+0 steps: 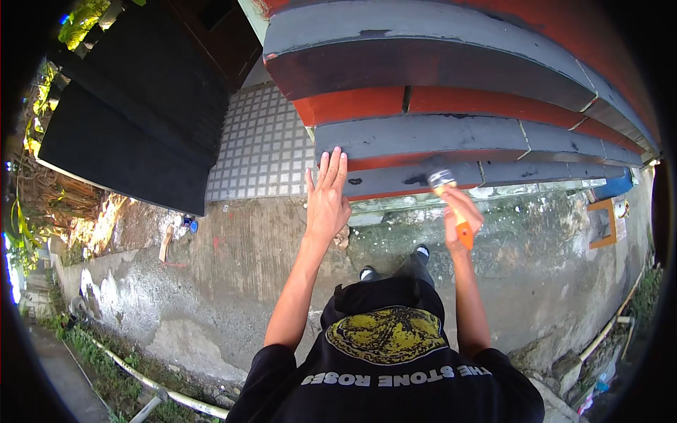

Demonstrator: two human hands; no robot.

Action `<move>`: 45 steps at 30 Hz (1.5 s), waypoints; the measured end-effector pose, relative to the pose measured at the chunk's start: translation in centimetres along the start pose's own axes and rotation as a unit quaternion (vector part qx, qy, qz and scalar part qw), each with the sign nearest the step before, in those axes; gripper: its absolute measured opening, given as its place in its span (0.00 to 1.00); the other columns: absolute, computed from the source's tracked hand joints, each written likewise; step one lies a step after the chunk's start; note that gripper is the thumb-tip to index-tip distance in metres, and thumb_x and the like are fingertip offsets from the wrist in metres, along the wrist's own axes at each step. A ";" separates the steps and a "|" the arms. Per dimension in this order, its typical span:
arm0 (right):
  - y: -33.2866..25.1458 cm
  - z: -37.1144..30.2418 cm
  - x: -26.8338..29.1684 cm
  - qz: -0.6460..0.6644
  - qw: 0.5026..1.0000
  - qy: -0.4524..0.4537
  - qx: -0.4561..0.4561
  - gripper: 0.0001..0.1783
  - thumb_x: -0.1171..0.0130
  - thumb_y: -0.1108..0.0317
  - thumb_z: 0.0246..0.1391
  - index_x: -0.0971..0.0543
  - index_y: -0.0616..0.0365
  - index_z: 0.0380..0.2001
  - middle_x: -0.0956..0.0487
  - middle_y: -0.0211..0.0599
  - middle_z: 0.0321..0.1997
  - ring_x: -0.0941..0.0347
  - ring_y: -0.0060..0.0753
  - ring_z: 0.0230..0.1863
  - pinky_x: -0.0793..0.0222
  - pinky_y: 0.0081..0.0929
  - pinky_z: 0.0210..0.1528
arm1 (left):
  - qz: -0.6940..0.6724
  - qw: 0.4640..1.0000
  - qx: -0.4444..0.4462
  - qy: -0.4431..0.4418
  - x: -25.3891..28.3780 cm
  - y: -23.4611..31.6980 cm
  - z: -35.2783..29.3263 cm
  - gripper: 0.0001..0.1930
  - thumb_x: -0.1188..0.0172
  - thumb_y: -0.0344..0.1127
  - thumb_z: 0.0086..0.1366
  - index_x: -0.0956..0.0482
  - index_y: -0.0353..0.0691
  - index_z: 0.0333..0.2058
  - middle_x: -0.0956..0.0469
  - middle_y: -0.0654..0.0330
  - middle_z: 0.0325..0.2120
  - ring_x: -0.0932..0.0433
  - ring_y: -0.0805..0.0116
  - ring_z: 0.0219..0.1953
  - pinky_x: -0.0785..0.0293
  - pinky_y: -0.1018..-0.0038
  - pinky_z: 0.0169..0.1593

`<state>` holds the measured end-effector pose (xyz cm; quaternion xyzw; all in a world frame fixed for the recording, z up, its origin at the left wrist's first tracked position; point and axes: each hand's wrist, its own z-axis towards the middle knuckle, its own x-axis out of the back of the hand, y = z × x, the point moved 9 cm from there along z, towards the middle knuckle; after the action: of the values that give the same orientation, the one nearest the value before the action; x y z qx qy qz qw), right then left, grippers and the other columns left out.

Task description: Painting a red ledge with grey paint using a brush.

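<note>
My left hand rests with its fingers stretched out against the left end of a grey-painted ledge, holding nothing. My right hand grips a paintbrush by its pale yellow and orange handle. The metal band and dark bristles of the brush point up and left, at the lower grey ledge; they are slightly blurred, so I cannot tell whether they touch it. Red-painted bands run between the stacked grey ledges. Dark patches mark the grey paint in several places.
A large black panel stands at the left beside checkered tiles. Blue items lie on the concrete near its corner. To the right are a wooden frame and a blue container. A pale pipe crosses the lower left.
</note>
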<state>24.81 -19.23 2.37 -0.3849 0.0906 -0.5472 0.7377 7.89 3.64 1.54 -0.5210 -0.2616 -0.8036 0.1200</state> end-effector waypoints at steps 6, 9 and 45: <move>6.4 1.4 10.7 -0.107 0.981 0.156 -0.042 0.15 0.48 0.78 0.54 0.17 0.72 0.43 0.18 0.52 0.49 0.21 0.46 0.52 0.25 0.37 0.56 | -0.001 1.000 0.006 0.002 0.0 0.0 -0.1 0.44 0.48 0.14 0.47 0.41 0.34 0.68 0.46 0.53 0.72 0.49 0.51 0.74 0.52 0.39 0.71; 6.5 0.7 12.9 -0.110 0.962 0.250 -0.030 0.15 0.47 0.78 0.55 0.17 0.72 0.43 0.18 0.52 0.49 0.22 0.46 0.53 0.24 0.38 0.55 | -0.005 1.000 0.006 0.003 0.0 0.0 -0.1 0.45 0.48 0.14 0.46 0.41 0.34 0.69 0.46 0.53 0.72 0.49 0.51 0.74 0.53 0.39 0.71; 6.0 -3.9 -0.8 0.339 0.834 0.300 -0.315 0.15 0.47 0.74 0.60 0.23 0.76 0.46 0.21 0.61 0.49 0.17 0.54 0.43 0.16 0.41 0.49 | -0.002 1.000 0.006 0.012 0.0 0.3 0.2 0.47 0.49 0.14 0.44 0.43 0.35 0.70 0.45 0.51 0.72 0.48 0.48 0.74 0.53 0.40 0.71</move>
<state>26.77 -19.68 -4.57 -0.3587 0.5993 -0.2933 0.6528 8.17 3.50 1.69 -0.5101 -0.2656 -0.8085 0.1249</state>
